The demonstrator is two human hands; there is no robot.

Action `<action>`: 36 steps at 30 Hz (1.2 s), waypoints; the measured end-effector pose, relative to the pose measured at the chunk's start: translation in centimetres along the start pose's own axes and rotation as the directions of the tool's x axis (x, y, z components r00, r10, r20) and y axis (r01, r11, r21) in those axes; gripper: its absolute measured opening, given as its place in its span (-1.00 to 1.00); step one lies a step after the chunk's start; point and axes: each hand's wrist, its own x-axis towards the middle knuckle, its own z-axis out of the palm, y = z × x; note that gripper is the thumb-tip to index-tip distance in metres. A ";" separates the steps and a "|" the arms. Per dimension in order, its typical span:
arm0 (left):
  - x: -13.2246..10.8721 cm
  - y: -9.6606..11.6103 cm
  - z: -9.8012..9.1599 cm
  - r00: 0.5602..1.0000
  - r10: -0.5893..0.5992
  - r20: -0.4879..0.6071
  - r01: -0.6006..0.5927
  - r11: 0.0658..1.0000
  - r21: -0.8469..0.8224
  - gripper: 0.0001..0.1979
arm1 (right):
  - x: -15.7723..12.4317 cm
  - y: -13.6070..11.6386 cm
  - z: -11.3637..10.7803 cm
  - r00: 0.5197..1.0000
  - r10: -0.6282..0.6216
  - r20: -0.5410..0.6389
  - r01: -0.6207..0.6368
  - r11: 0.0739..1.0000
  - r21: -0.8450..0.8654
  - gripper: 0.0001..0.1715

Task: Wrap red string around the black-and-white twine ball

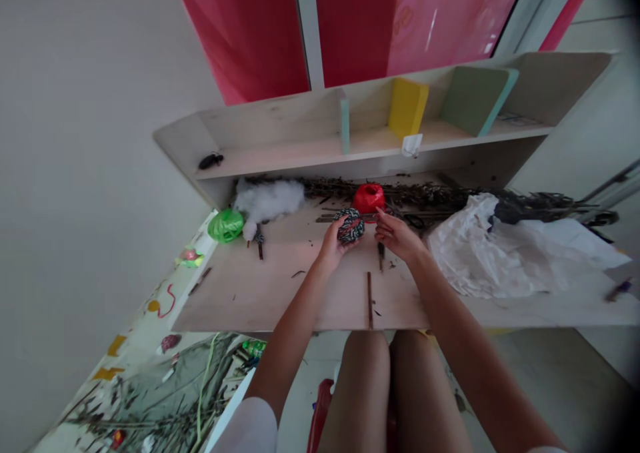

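My left hand (335, 245) is wrapped round a ball of black-and-white yarn (350, 226) with a reddish strand across its front. Just right of it, my right hand (397, 234) is closed in a pinch, its fingertips near the red twine roll (369, 198). What the pinch holds is too small to make out. A short dark stick (381, 256) lies below the right hand. Nearer the desk edge lies a thin brown stick (370, 299). Left of the hands are white fluffy stuffing (270, 199) and a small stick piece wrapped in dark yarn (259, 239).
A green twine roll (226, 226) sits at the desk's left edge. Crumpled white plastic (500, 253) covers the right side. Dry twigs (320, 187) line the back beneath a shelf (300, 159). More twigs and scraps (165, 379) lie on the floor at left.
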 end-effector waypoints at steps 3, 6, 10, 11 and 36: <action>0.1 -0.1 -0.3 0.999 0.002 0.041 0.000 0.999 -0.049 -0.54 | 0.1 0.1 -0.1 1.000 0.020 -0.012 -0.019 0.999 0.032 -0.68; 0.3 -0.4 -0.5 0.995 0.017 0.094 -0.014 0.999 -0.039 -0.50 | 0.0 0.3 -0.1 1.000 0.023 -0.008 -0.022 1.000 0.012 -0.69; 0.4 -0.7 -0.6 0.991 0.035 0.129 -0.036 0.999 0.001 -0.51 | -0.1 0.3 0.0 1.000 0.011 -0.024 -0.011 1.000 0.006 -0.64; 0.4 -0.7 -0.6 0.990 0.042 0.134 -0.042 0.999 -0.007 -0.51 | -0.1 0.2 0.0 1.000 0.011 -0.027 -0.011 1.000 0.009 -0.64; -0.3 0.3 -0.2 0.997 -0.028 0.073 0.037 0.991 -0.127 -0.50 | -0.5 -0.2 0.6 0.998 -0.034 -0.055 0.034 0.999 0.015 -0.64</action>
